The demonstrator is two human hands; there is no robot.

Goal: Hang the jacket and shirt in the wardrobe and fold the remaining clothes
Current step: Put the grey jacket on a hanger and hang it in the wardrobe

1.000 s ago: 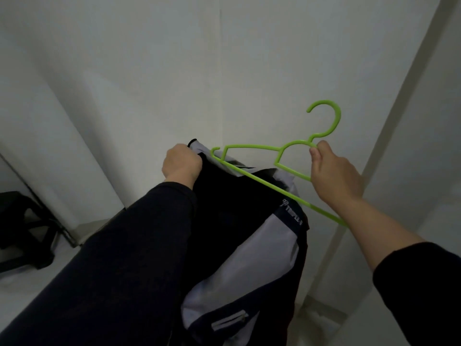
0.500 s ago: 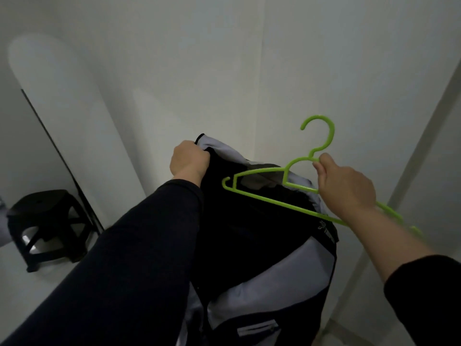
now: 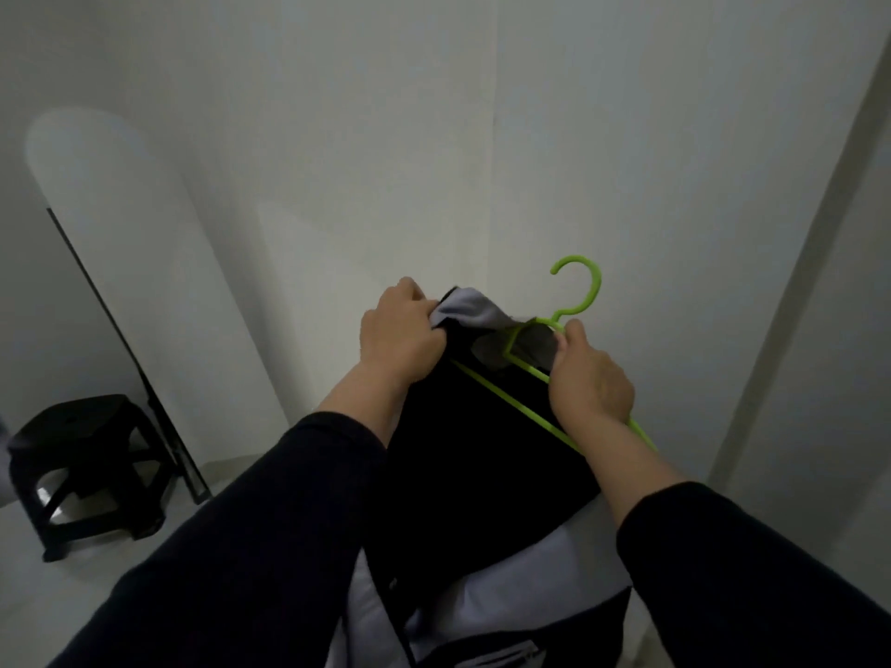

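Both dark-sleeved arms extended forward, left hand (image 3: pixel 400 330) clenched around the jacket (image 3: pixel 482 455) collar, right hand (image 3: pixel 590 378) closed on the green hanger (image 3: pixel 578 301) neck, wrists bared.

A pale floor (image 3: pixel 96 585) carries a black stool (image 3: pixel 82 470) beside a leaning dark-edged panel (image 3: pixel 144 378).

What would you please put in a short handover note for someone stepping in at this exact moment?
Left hand grips the jacket at its grey collar edge.
Right hand holds the green hanger just below its hook; one hanger arm lies inside the jacket's neck opening.
Done: hanger partly fed in.
Left: seat both shoulders, hang the jacket in the wardrobe, hang the shirt, fold the rest. Neither shirt nor wardrobe rail is in view.
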